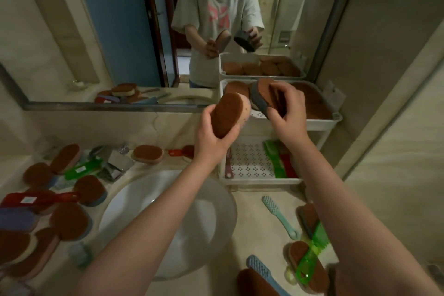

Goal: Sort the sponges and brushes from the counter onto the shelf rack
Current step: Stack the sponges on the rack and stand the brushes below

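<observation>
My left hand (212, 136) grips a brown-topped sponge with a pink base (229, 114), held up in front of the white shelf rack (336, 118). My right hand (287, 106) holds a brown sponge with a grey base (260, 97) over the rack's top tray, where several brown sponges lie. The lower tray (249, 163) holds green and red brushes (280, 161). Several more sponges (147, 154) and brushes (40, 198) lie on the counter to the left. On the right lie a teal brush (280, 216) and a green brush (311, 257).
A white round sink basin (168, 223) sits below my arms. A chrome tap (117, 163) stands behind it. A large mirror (120, 31) covers the wall and reflects the person and the rack. A beige wall stands to the right of the rack.
</observation>
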